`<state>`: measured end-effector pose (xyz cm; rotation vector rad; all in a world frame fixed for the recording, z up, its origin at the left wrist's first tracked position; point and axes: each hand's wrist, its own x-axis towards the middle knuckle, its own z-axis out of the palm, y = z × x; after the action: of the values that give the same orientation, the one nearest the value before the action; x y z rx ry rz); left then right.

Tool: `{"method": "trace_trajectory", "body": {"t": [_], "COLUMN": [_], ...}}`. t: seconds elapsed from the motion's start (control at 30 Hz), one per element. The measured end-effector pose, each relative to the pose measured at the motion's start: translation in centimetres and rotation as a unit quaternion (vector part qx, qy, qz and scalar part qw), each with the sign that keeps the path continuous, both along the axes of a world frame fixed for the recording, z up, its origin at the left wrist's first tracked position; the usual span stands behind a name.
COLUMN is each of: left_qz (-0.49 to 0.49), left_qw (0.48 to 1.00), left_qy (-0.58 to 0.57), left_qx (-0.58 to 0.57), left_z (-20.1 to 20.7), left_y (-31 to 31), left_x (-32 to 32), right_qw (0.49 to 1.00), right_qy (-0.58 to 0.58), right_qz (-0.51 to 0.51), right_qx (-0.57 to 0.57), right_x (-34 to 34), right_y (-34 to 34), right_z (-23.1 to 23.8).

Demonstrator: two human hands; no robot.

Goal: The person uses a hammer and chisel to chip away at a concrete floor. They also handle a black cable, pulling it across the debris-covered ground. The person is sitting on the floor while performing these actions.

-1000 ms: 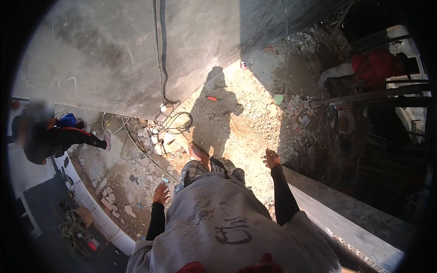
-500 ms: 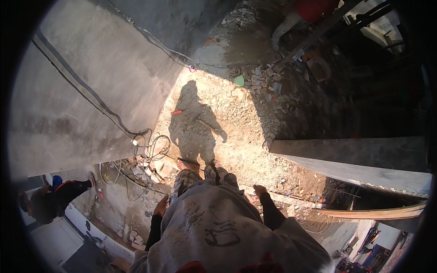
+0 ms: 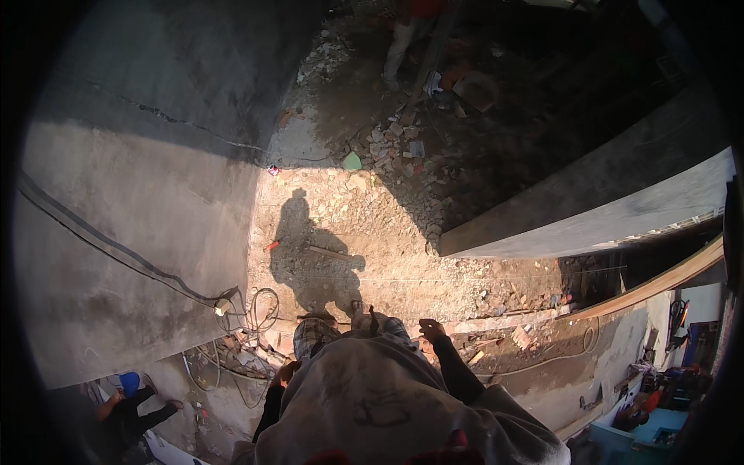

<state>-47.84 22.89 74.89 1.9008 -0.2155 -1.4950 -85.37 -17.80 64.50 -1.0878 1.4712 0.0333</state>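
My right hand (image 3: 432, 330) hangs beside my body, its fingers loosely bent and apart, with nothing visible in it. Low at my other side is my left hand (image 3: 287, 373), partly covered by my grey shirt (image 3: 364, 387); how its fingers lie is unclear. Neither hand touches any object that I can make out. In my shadow on the rubble ground lie a small red object (image 3: 272, 246) and a wooden stick or handle (image 3: 328, 253). A coiled cable (image 3: 264, 308) lies ahead to the left, nearer my left hand.
A grey wall (image 3: 139, 209) rises at left, with a pale box (image 3: 222, 307) on its cable. Another wall (image 3: 589, 209) and a long wooden board (image 3: 659, 279) stand right. Broken rubble (image 3: 387, 147) lies ahead. One person (image 3: 411, 39) stands far ahead, another (image 3: 132, 407) lower left.
My view has shifted, and the wall, rubble and cable now sit differently in it. My right hand's fingers look more spread; the person at lower left has changed pose.
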Motion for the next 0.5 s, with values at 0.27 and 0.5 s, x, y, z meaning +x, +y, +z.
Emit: {"method": "trace_trajectory", "body": {"t": [0.27,0.5], "left_qz": [-0.106,-0.01], "left_qw": [0.978,0.951], "left_qy": [-0.137,-0.307], "left_qx": [-0.118,0.035], "left_z": [-2.6,5.8], "left_y": [-3.9,-4.3], "left_x": [-0.8,-4.0], "right_qw": [1.0,0.993], "right_qy": [0.022,0.075], "right_qz": [0.004,-0.026], "right_qx": [0.018,0.087], "right_x": [-4.1,-0.6], "right_y": [-3.2,-5.4], "right_z": [-2.8,0.1]}}
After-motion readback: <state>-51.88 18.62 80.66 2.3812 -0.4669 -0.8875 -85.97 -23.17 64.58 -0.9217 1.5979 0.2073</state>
